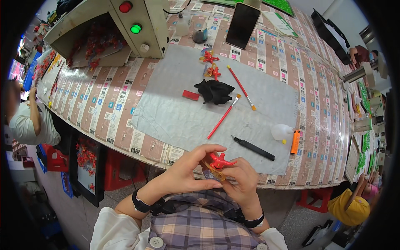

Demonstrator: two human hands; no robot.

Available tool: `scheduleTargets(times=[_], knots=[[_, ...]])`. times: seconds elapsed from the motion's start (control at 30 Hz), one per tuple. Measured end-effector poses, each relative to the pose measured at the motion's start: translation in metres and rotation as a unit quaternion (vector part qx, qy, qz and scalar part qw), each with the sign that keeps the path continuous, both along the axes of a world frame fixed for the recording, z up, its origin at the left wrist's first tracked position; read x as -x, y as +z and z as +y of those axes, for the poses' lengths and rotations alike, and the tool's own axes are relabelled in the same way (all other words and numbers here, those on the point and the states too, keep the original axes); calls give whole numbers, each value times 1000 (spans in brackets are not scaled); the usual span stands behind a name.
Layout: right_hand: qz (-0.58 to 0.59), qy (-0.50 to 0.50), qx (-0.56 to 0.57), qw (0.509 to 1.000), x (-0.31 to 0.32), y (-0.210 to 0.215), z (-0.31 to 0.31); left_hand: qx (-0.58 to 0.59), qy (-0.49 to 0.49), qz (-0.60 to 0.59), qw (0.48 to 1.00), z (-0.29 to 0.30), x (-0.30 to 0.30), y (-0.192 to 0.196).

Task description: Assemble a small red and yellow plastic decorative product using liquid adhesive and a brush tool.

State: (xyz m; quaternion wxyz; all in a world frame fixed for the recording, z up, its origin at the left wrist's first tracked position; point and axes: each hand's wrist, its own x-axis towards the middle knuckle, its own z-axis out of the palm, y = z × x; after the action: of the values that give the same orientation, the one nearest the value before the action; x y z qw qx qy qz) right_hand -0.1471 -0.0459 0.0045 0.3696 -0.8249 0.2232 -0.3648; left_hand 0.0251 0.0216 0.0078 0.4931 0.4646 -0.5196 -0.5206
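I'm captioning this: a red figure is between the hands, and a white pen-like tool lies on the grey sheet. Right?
The pen-like tool is black, not white, as the head view shows. It lies on the grey sheet, and the red figure is between left hand and right hand.

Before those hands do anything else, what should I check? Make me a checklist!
1. Red figure held: ok; it is between the left hand and the right hand.
2. Whole figure visible: not ok; fingers cover some of it.
3. Two brushes not touching each other: ok; the upper brush and lower brush lie apart on the grey sheet.
4. Black cloth spread flat: not ok; it's crumpled.
5. Black pen-like tool clear of the hands: ok.
6. Figure free of tiny flaws: cannot tell; too small.
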Motion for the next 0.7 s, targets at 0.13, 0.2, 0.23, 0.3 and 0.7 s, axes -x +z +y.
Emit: scheduleTargets(times=[0.13, 0.2, 0.23, 0.3, 0.7], knots=[[13, 10, -20, 1000, 0, 1, 0, 11, 15, -47, 999, 0, 1, 5], [18, 18, -41, 999, 1, -1, 0, 23, 24, -107, 994, 0, 0, 10], [18, 22, -55, 998, 3, -3, -1, 29, 29, -137, 990, 1, -1, 11], [15, 5, -108, 994, 8, -3, -1, 47, 32, -157, 986, 1, -1, 12], [-57, -27, -204, 977, 5, 7, -1, -30, -14, -44, 999, 2, -1, 13]])
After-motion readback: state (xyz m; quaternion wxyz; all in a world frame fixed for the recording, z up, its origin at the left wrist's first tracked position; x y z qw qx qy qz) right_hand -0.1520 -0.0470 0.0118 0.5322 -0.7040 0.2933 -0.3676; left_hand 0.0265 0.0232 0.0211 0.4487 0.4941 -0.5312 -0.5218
